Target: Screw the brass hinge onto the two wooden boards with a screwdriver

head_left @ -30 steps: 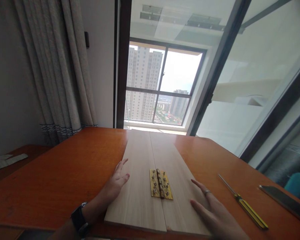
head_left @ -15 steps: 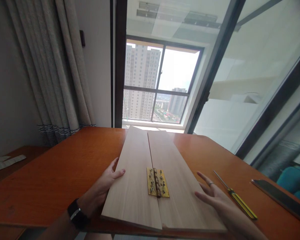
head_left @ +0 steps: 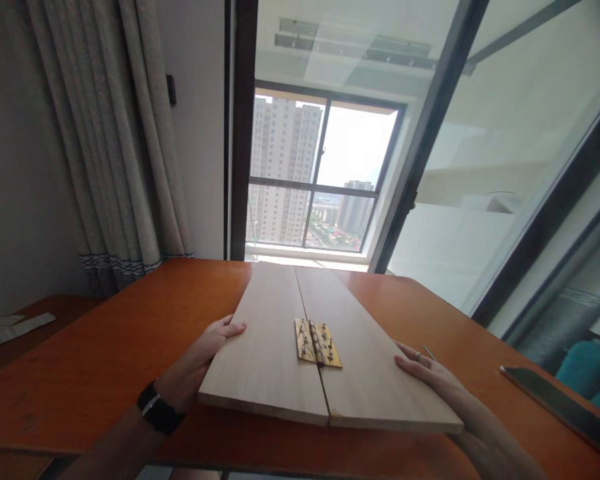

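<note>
Two pale wooden boards lie side by side, a left board [head_left: 267, 360] and a right board [head_left: 370, 373], with a narrow gap between them. A brass hinge [head_left: 319, 343] spans that gap, several screws standing up from its leaves. My left hand [head_left: 219, 343] grips the outer edge of the left board, thumb on top and fingers underneath. On the opposite edge, my right hand [head_left: 425, 367] holds the right board in the same way. The near ends of both boards are raised off the table. Most of my fingers are hidden below the wood.
An orange-brown table [head_left: 145, 333] carries the boards. A screwdriver [head_left: 429, 353] is mostly hidden behind my right hand. A dark flat strip [head_left: 555, 400] lies along the right side. Beyond the table's far edge are a curtain [head_left: 125, 167] and a window [head_left: 325, 173].
My right hand has closed on the right board's edge. The near ends of both boards have risen from the table, hinge included. My right arm now covers most of the screwdriver.
</note>
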The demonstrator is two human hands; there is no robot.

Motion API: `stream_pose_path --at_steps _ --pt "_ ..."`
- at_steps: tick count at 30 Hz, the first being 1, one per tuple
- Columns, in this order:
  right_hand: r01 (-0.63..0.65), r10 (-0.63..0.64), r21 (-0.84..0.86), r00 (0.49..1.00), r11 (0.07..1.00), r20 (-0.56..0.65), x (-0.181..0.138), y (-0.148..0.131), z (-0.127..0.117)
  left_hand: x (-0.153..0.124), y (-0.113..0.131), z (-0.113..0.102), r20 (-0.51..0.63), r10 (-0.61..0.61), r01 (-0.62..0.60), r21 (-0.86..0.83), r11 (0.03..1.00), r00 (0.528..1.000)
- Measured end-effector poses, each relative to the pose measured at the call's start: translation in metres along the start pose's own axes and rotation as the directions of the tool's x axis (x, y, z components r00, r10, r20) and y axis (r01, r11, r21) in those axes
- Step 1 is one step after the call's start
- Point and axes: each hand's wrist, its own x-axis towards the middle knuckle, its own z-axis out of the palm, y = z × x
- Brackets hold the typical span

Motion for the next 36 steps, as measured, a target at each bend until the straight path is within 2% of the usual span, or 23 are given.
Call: stream_pose_path --at_steps 6,12,16,19,25,30,36 --pt "0.004 -0.004 -0.002 1.0 1.0 -0.002 -0.004 -0.008 0.004 0.007 0.01 0.005 -0.006 0.045 -0.044 0.051 0.998 0.999" --pt "0.039 -0.043 -0.062 0.997 0.997 -0.057 -0.007 -0.045 0.025 0.006 0.032 0.041 -0.018 0.239 -0.23 0.212 0.95 0.971" --pt "0.094 -0.105 -0.13 0.991 0.987 -0.079 -0.01 -0.068 0.05 0.006 0.047 0.06 -0.014 0.286 -0.274 0.246 0.93 0.958" --pt "0.12 -0.14 -0.181 0.985 0.976 -0.104 -0.012 -0.081 0.067 0.008 0.057 0.07 -0.011 0.298 -0.283 0.281 0.917 0.955" --pt "0.167 -0.189 -0.283 0.981 0.944 -0.052 -0.012 -0.107 0.084 0.007 0.082 0.096 -0.05 0.319 -0.281 0.364 0.888 0.946" --pt "0.173 -0.183 -0.317 0.983 0.933 -0.003 -0.008 -0.122 0.095 0.001 0.101 0.114 0.028 0.286 -0.267 0.453 0.85 0.958" --pt "0.212 -0.209 -0.367 0.977 0.906 0.049 -0.018 -0.128 0.12 0.0 0.103 0.125 0.106 0.232 -0.253 0.501 0.827 0.967"
